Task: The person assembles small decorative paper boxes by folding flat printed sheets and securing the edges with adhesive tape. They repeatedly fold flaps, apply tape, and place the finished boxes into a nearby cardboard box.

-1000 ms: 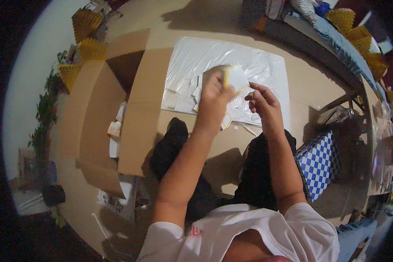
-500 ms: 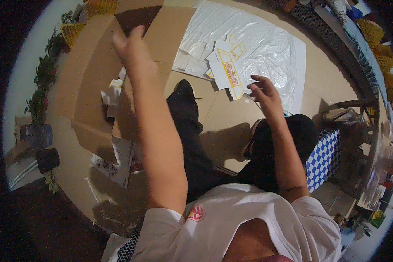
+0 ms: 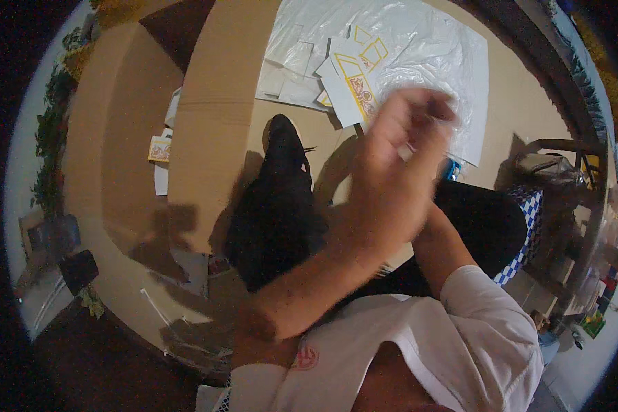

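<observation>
Brown floor (image 3: pixel 529 110) w/ a clear plastic sheet (image 3: pixel 432 41) spread at top centre, seen from above by a seated person in a white shirt (image 3: pixel 460 343) and black trousers (image 3: pixel 275 220). On the sheet lie flat white card pieces with yellow-orange printed borders (image 3: pixel 353 86), overlapping, plus plainer white pieces (image 3: pixel 288 72) just left of them. Left hand (image 3: pixel 402 147), motion-blurred, is raised across the middle of the view, above the near edge of the sheet & close beside the printed cards; fingers look curled inward but blur hides whether they grip anything – cannot tell. Right hand is hidden behind the left forearm; only the right upper arm & sleeve show, so its fingers can't be judged. Large open cardboard box (image 3: pixel 213 123) lies at left, its flaps folded out; a small printed card (image 3: pixel 159 148) & white pieces sit inside it. Blue-and-white checked cloth (image 3: pixel 525 233) at right, beside the trousers, w/ cluttered shelving (image 3: pixel 590 226) beyond. Green plant (image 3: pixel 48 144) at far left edge
</observation>
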`<state>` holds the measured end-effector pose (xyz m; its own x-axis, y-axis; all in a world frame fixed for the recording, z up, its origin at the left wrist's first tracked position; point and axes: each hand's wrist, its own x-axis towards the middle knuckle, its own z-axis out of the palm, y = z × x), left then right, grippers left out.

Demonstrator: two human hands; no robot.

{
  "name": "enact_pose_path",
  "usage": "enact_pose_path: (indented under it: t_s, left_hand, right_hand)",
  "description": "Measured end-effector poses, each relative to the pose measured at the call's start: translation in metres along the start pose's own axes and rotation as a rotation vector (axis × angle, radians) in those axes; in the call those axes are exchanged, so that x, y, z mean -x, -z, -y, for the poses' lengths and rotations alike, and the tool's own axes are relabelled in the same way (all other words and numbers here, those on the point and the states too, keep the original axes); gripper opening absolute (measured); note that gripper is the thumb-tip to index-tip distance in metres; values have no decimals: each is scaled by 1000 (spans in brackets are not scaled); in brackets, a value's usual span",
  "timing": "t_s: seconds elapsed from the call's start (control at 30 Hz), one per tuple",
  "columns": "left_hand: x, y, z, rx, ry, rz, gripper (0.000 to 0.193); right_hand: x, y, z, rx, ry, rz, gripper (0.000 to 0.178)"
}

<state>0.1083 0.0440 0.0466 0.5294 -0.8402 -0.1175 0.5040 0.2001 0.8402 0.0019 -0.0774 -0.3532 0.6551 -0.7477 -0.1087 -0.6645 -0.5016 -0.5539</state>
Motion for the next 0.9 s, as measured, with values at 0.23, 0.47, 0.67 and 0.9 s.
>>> enact_pose_path:
  t_s: [0.23, 0.47, 0.67, 0.9]
  left_hand:
    - [18, -20, 39, -141, 131, 389, 15]
    - [8, -18, 34, -110, 98, 371, 15]
    - [11, -22, 34, -73, 116, 384, 15]
    - [11, -27, 38, -59, 108, 374, 14]
  right_hand:
    - [-38, -25, -3, 432, -29, 25, 87]
    - [-51, -32, -28, 466, 39, 110, 60]
    - [-50, -33, -34, 589, 96, 18, 57]
    - [-52, -28, -24, 575, 82, 66, 58]
